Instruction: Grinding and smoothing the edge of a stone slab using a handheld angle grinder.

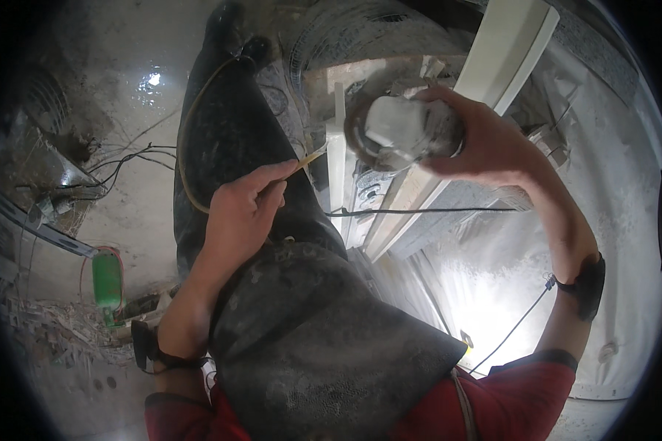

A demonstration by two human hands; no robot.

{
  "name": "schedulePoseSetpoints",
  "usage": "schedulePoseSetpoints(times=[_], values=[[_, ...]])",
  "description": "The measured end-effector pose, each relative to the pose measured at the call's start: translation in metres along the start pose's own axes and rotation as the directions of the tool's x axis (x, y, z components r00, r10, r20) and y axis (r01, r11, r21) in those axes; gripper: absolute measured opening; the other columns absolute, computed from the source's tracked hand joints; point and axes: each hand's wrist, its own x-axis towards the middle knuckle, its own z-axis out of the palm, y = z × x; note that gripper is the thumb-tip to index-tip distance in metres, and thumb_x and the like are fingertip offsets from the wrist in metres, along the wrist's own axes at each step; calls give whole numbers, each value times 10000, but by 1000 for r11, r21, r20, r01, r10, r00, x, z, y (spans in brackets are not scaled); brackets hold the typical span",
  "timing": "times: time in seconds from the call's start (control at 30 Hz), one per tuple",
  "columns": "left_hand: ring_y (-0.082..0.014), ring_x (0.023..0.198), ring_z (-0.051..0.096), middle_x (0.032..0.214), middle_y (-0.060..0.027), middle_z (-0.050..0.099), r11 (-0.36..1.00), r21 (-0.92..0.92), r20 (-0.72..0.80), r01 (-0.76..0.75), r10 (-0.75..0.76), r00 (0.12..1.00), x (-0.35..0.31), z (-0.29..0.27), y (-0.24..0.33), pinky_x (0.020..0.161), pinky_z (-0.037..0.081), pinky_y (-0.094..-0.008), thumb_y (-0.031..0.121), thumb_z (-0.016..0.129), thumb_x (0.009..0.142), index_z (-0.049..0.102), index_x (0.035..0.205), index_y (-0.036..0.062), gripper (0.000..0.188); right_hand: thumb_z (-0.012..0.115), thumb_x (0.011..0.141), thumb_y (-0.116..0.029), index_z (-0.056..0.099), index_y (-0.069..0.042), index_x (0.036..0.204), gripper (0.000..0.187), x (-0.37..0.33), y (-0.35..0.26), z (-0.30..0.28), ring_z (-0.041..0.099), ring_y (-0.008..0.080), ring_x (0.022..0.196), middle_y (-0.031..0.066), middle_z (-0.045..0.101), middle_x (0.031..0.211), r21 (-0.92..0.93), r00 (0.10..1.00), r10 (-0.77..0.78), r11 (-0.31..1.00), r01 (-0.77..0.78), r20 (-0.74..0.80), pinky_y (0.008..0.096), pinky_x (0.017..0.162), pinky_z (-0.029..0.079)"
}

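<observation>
Pinched in the fingers of my left hand (241, 209) is a thin yellowish stick (308, 160) with a paler tip, which points up and to the right. My right hand (485, 140) is wrapped round the right side of a dusty round container (357, 132), raised above the pale beams. A whitish mass (396, 121) shows at the container's open side; blur hides its exact kind. Stick tip and container are a short gap apart. Below both hands a black apron (331, 345) covers my lap and leg.
Long cream-coloured beams (504, 51) lean at the right, with a dark cable (434, 211) across them. Pale sheeting (596, 198) hangs beyond, near a bright light. At the left are a green bottle-shaped thing (108, 279), tangled black wires (129, 158) and a wet floor (143, 44).
</observation>
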Motion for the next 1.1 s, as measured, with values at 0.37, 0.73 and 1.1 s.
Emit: schedulePoseSetpoints(times=[0.37,0.73,1.1], values=[[-80,751,596,852,-42,670,998,-28,-87,-52,50,995,-5,11,-8,697,478,-237,51,587,987,671,1296,64,320,849,692,-208,462,-124,1381,794,-19,14,27,742,337,918,195,732,1010,-184,952,-260,956,230,-159,410,844,597],[-78,759,596,872,-37,672,1000,8,-59,-22,23,998,-6,16,-5,713,483,-238,48,584,988,669,1301,70,325,883,671,-236,440,-165,1404,860,-18,35,46,752,311,878,148,748,993,-353,881,-425,873,338,-207,416,814,617],[-79,763,603,875,-38,681,997,-37,-62,-73,71,996,-2,15,-8,715,488,-239,46,580,987,665,1304,65,329,902,635,-259,442,-213,1395,890,-16,43,51,748,334,839,143,741,1012,-419,836,-498,826,377,-228,409,777,630]])
